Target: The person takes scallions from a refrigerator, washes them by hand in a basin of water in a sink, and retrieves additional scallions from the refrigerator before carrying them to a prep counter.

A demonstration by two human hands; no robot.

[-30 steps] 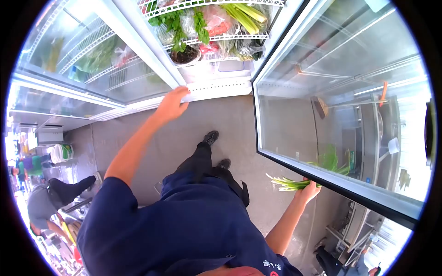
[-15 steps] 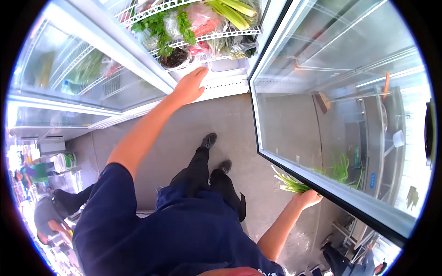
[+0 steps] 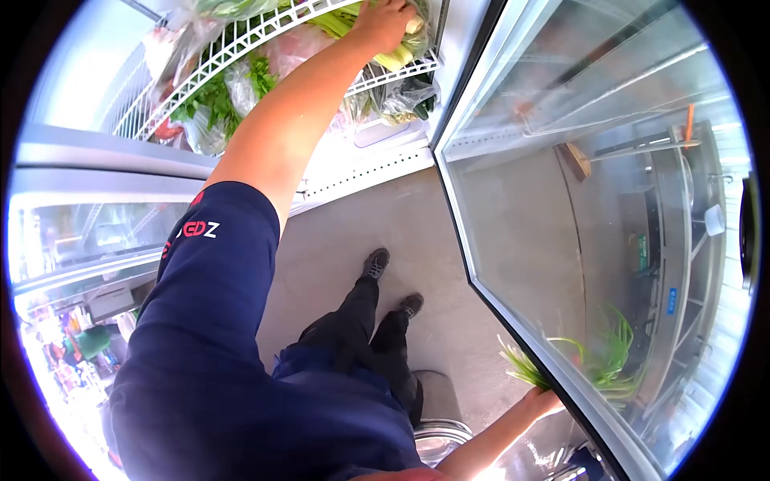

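Note:
Up at the top of the view, my left hand (image 3: 385,26) is curled over pale green celery stalks (image 3: 395,58) on a white wire shelf (image 3: 241,50) inside the fridge. Its fingertips are partly hidden. Low on the right, my right hand (image 3: 545,401) grips a bunch of green onions (image 3: 523,367) at the black edge of the open glass door (image 3: 521,200). The long green tops (image 3: 613,353) show through the glass. Part of that hand is behind the door edge.
Leafy herbs (image 3: 204,108) and bagged vegetables (image 3: 405,96) fill the lower shelf. A grey floor (image 3: 337,200) lies below the fridge. Behind the glass, a metal rack (image 3: 686,232) is visible. A round metal container (image 3: 441,437) stands near my right arm.
My left hand has moved up from in front of the lower shelf onto the celery. My right hand still holds the green onions by the door. The view has shifted closer to the shelves.

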